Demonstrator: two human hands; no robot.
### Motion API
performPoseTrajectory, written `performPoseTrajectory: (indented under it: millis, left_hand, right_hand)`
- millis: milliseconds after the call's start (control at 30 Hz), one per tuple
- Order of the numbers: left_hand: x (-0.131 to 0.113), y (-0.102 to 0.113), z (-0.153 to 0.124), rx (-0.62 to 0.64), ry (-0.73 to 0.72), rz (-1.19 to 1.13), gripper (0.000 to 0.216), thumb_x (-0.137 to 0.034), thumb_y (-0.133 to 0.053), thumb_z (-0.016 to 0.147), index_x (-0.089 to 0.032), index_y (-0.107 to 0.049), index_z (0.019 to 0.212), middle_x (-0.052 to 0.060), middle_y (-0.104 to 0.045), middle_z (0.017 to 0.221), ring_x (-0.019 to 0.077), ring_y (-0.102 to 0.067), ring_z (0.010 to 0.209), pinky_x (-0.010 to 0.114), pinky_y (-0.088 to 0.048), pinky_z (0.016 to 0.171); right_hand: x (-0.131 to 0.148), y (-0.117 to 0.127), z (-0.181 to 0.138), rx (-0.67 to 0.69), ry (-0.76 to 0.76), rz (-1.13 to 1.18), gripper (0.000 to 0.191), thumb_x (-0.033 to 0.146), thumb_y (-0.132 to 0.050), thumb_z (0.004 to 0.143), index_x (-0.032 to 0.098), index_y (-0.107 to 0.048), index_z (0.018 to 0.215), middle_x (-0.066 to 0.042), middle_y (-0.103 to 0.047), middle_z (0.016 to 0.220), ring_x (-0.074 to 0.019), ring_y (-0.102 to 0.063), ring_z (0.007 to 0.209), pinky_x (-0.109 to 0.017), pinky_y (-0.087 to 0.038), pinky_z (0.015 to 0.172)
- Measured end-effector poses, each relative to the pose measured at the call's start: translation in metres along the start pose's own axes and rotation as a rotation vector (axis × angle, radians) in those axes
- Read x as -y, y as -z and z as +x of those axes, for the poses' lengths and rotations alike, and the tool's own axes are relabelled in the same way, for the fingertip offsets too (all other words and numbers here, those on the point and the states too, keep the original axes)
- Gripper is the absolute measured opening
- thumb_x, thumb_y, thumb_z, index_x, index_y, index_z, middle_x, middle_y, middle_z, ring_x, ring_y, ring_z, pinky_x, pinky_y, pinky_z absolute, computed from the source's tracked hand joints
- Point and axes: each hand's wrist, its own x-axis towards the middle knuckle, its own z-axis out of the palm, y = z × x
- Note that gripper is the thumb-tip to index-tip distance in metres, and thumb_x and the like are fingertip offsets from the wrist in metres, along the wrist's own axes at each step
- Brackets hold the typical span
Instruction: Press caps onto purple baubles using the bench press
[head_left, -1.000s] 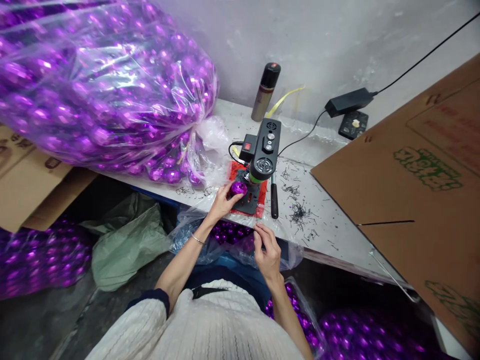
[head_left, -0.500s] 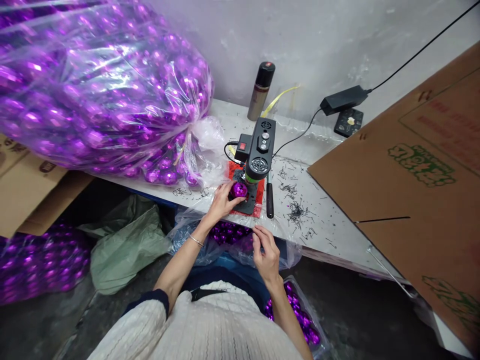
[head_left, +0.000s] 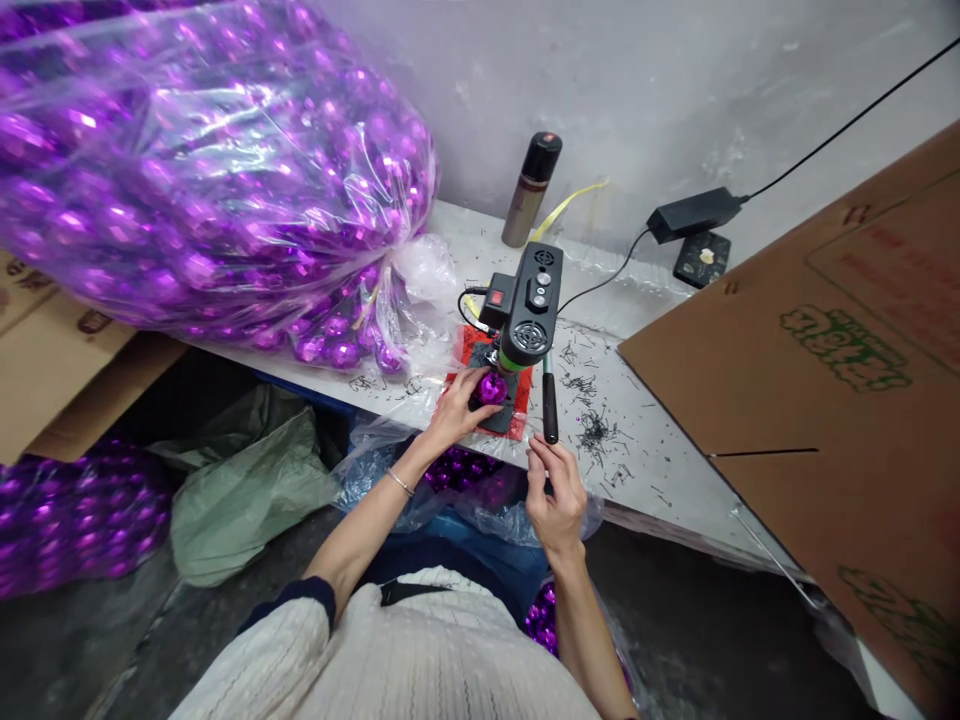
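Observation:
My left hand (head_left: 457, 412) is closed around a shiny purple faceted ball (head_left: 493, 388), with thumb and fingers on its sides. The ball sits on the dark base of a small black bench machine (head_left: 534, 305), right under its green-ringed head. A red sheet (head_left: 517, 422) lies beneath the base. My right hand (head_left: 556, 490) is at the table's front edge, thumb and fingertips drawn together; anything between them is too small to make out. Just above its fingertips, apparently untouched, hangs the machine's black lever handle (head_left: 550, 410).
A big clear bag of purple balls (head_left: 247, 190) fills the left. Dark short bits (head_left: 596, 430) litter the table beside a large cardboard box (head_left: 810, 330). Behind the machine stand a spray can (head_left: 531, 190) and a power adapter (head_left: 694, 213). More balls (head_left: 457, 468) lie in plastic below the edge.
My right hand has moved right and slightly up, toward the lever handle. My left hand still holds the ball under the machine head. The whole view has shifted slightly.

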Motion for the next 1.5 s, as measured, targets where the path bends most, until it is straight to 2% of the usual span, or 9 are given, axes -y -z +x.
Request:
performPoseTrajectory:
  millis: [133, 267, 433, 500, 600, 700, 900, 1133, 1500]
  left_hand:
    - [0.006, -0.006, 0.003, -0.001, -0.008, 0.017, 0.064, -0.046, -0.07, 0.086, -0.021, -0.048, 0.141, 0.014, -0.056, 0.134, 0.0281, -0.056, 0.126, 0.044, -0.047, 0.108]
    - [0.012, -0.012, 0.002, -0.03, -0.019, 0.007, 0.067, -0.049, -0.069, 0.086, -0.02, -0.046, 0.142, 0.015, -0.057, 0.136, 0.0292, -0.054, 0.129, 0.047, -0.045, 0.109]
    - [0.011, -0.015, 0.0, -0.039, -0.002, -0.036, 0.07, -0.051, -0.068, 0.086, -0.018, -0.044, 0.143, 0.017, -0.059, 0.137, 0.0287, -0.056, 0.129, 0.047, -0.046, 0.108]
    - [0.009, -0.014, 0.0, -0.041, 0.017, -0.042, 0.068, -0.05, -0.068, 0.087, -0.018, -0.046, 0.142, 0.017, -0.06, 0.136, 0.0284, -0.057, 0.128, 0.046, -0.047, 0.108]
    - [0.006, -0.012, 0.0, -0.031, 0.035, -0.043, 0.065, -0.048, -0.068, 0.087, -0.018, -0.047, 0.142, 0.016, -0.061, 0.136, 0.0282, -0.059, 0.126, 0.046, -0.047, 0.107]
    - [0.005, -0.012, 0.0, -0.026, 0.038, -0.04, 0.064, -0.045, -0.069, 0.087, -0.019, -0.047, 0.141, 0.016, -0.062, 0.135, 0.0282, -0.06, 0.125, 0.046, -0.048, 0.105]
    - [0.008, -0.014, 0.0, -0.036, 0.015, -0.036, 0.066, -0.045, -0.07, 0.086, -0.017, -0.047, 0.14, 0.017, -0.062, 0.134, 0.0293, -0.06, 0.125, 0.047, -0.049, 0.104]
    - [0.007, -0.012, -0.001, -0.047, -0.009, -0.045, 0.061, -0.042, -0.068, 0.088, -0.018, -0.048, 0.14, 0.016, -0.063, 0.132, 0.0287, -0.061, 0.123, 0.047, -0.049, 0.104]
    - [0.005, -0.011, -0.002, -0.035, 0.014, -0.064, 0.063, -0.042, -0.071, 0.086, -0.02, -0.048, 0.14, 0.016, -0.063, 0.132, 0.0293, -0.061, 0.124, 0.049, -0.049, 0.105]
  right_hand:
    - [0.002, 0.002, 0.005, -0.005, 0.018, -0.013, 0.031, 0.012, -0.053, 0.092, 0.021, -0.064, 0.12, -0.01, -0.071, 0.11, -0.0197, -0.069, 0.104, -0.037, -0.063, 0.086]
    - [0.003, 0.005, 0.017, -0.089, 0.061, -0.06, 0.036, 0.011, -0.055, 0.091, 0.022, -0.06, 0.125, -0.01, -0.069, 0.112, -0.0196, -0.068, 0.105, -0.031, -0.063, 0.077]
    - [0.01, 0.001, 0.052, -0.167, 0.211, -0.083, 0.053, 0.027, -0.066, 0.087, 0.022, -0.048, 0.137, -0.015, -0.06, 0.128, -0.024, -0.064, 0.113, -0.032, -0.062, 0.07]
    - [0.014, -0.004, 0.068, -0.12, 0.265, -0.038, 0.041, 0.03, -0.065, 0.089, 0.023, -0.053, 0.128, -0.013, -0.064, 0.119, -0.0219, -0.066, 0.105, -0.032, -0.061, 0.072]
    - [0.016, -0.018, 0.081, -0.12, 0.271, 0.009, 0.007, 0.027, -0.055, 0.094, 0.023, -0.059, 0.097, -0.006, -0.068, 0.09, -0.017, -0.067, 0.084, -0.031, -0.056, 0.071]
    - [0.01, -0.035, 0.077, -0.184, 0.27, 0.023, 0.02, 0.024, -0.045, 0.097, 0.023, -0.052, 0.079, -0.002, -0.061, 0.074, -0.0139, -0.06, 0.068, -0.029, -0.048, 0.064]
    - [-0.005, -0.058, 0.06, -0.263, 0.258, 0.035, 0.025, 0.025, -0.037, 0.099, 0.024, -0.044, 0.075, -0.001, -0.054, 0.071, -0.0135, -0.051, 0.061, -0.031, -0.043, 0.06]
    - [-0.009, -0.064, 0.056, -0.292, 0.256, 0.112, 0.023, 0.022, -0.038, 0.097, 0.024, -0.045, 0.075, -0.001, -0.053, 0.072, -0.0144, -0.047, 0.064, -0.033, -0.041, 0.065]
    - [-0.02, -0.073, 0.046, -0.285, 0.257, 0.029, 0.023, 0.024, -0.036, 0.097, 0.024, -0.043, 0.075, -0.001, -0.053, 0.072, -0.0142, -0.05, 0.064, -0.034, -0.043, 0.066]
